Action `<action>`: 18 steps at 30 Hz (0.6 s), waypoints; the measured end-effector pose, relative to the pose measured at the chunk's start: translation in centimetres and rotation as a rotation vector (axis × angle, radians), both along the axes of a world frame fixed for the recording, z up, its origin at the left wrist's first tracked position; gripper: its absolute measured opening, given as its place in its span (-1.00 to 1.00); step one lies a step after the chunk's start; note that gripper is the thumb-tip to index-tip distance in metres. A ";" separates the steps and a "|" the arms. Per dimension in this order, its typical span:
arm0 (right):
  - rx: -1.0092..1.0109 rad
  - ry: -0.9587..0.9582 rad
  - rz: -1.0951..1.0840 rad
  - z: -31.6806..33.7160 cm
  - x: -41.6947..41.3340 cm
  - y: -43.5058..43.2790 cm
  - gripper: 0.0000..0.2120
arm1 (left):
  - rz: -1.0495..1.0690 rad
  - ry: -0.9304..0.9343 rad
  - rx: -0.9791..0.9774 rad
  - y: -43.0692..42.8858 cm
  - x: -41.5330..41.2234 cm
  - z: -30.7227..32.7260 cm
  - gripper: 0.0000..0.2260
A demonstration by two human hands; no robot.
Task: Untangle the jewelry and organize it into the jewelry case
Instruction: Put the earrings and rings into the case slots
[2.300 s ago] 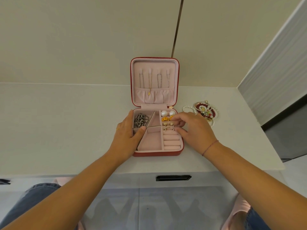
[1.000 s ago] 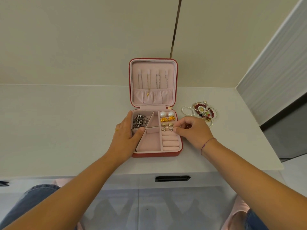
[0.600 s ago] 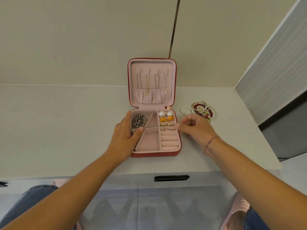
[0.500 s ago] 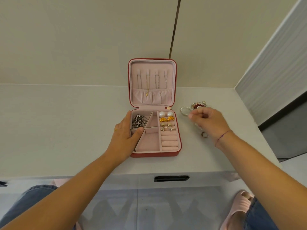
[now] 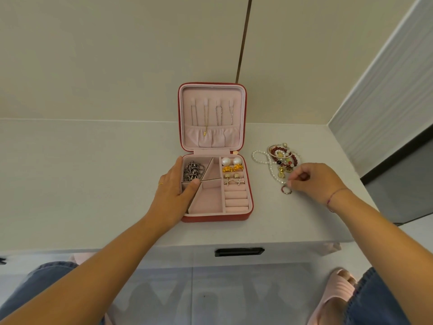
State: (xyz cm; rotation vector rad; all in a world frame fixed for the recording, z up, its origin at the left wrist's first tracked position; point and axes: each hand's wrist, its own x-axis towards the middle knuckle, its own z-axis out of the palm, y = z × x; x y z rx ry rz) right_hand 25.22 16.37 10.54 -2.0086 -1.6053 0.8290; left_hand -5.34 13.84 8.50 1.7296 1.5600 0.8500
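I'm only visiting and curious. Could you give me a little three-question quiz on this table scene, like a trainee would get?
1. True or false: the jewelry case is closed.
2. Where does the silver chain lie? A) in the case's far-left compartment B) on the table C) in the lid pocket
3. Which hand rests on the case's edge, and which is by the tangled pile?
Key: 1. False, its lid stands open. 2. A. 3. The left hand rests on the case; the right hand is at the loose ring by the pile.
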 end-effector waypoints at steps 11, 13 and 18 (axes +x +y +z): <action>0.145 -0.038 -0.054 -1.9 -1.2 0.9 -0.88 | -0.002 0.006 -0.001 0.0 0.1 0.1 -0.57; 0.140 -0.030 -0.043 -1.8 -1.3 0.9 -0.89 | -0.002 0.005 -0.014 0.0 0.0 0.1 -0.56; 0.146 -0.010 -0.039 -1.8 -1.3 0.8 -0.88 | 0.011 0.023 -0.022 -0.1 0.1 0.4 -0.55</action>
